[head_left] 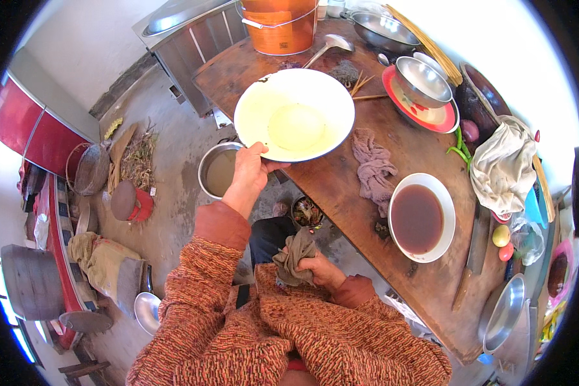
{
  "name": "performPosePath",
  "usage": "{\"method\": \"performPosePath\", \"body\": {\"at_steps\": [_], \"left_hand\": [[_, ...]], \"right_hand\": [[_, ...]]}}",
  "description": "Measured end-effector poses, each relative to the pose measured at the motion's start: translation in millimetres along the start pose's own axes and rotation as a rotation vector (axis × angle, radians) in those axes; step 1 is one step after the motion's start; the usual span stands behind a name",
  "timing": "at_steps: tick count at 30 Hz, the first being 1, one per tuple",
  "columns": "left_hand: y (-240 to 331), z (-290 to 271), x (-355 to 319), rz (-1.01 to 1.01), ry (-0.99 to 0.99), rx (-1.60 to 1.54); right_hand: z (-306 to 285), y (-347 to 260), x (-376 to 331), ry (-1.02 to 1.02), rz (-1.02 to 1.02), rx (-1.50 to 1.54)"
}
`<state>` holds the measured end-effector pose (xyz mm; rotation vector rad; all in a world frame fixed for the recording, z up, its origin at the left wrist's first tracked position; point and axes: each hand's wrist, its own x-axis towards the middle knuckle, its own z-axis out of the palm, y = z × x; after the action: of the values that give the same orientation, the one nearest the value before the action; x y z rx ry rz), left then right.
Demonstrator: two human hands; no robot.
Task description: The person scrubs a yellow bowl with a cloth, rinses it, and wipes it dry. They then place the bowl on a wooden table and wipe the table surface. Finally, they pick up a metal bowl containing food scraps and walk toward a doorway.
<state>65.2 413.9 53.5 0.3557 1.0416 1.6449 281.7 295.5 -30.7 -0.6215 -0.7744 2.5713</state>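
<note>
My left hand [248,170] grips the near rim of a large white enamel basin [294,114], held tilted at the edge of the wooden table [341,186]. The basin's inside is wet and yellowish. My right hand [318,269] is close to my body and clutches a grey-brown rag [294,254]. Below the basin, on the floor, stands a metal pot [219,170] with murky liquid in it.
On the table lie a purple-grey cloth [373,168], a white bowl of dark liquid [421,217], metal bowls on a red plate [422,82], an orange bucket [278,26], a ladle [328,46] and a knife [475,248]. Baskets and bundles sit on the concrete floor at left.
</note>
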Motion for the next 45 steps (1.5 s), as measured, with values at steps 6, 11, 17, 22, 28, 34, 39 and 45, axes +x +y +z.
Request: {"method": "performPosePath", "body": {"at_steps": [6, 11, 17, 22, 28, 34, 39, 45], "left_hand": [[14, 3, 1, 0.022, 0.013, 0.033], [19, 18, -15, -0.025, -0.024, 0.052], [2, 39, -35, -0.103, -0.124, 0.050], [-20, 57, -44, -0.166, -0.199, 0.026], [-30, 65, -42, -0.174, -0.185, 0.023], [-12, 57, -30, -0.086, -0.162, 0.040], [17, 70, 2, -0.011, -0.116, 0.078], [32, 95, 51, 0.095, -0.116, 0.080]], "right_hand": [[0, 1, 0, 0.008, 0.000, 0.017], [-5, 7, 6, 0.009, -0.042, 0.022], [-8, 10, 6, 0.016, -0.010, 0.030], [-5, 6, 2, 0.031, 0.013, 0.020], [-8, 8, -1, 0.035, -0.014, 0.019], [-16, 11, -4, 0.053, -0.012, 0.052], [-14, 7, -5, 0.092, -0.018, -0.015], [-31, 17, -5, 0.022, -0.054, 0.060]]}}
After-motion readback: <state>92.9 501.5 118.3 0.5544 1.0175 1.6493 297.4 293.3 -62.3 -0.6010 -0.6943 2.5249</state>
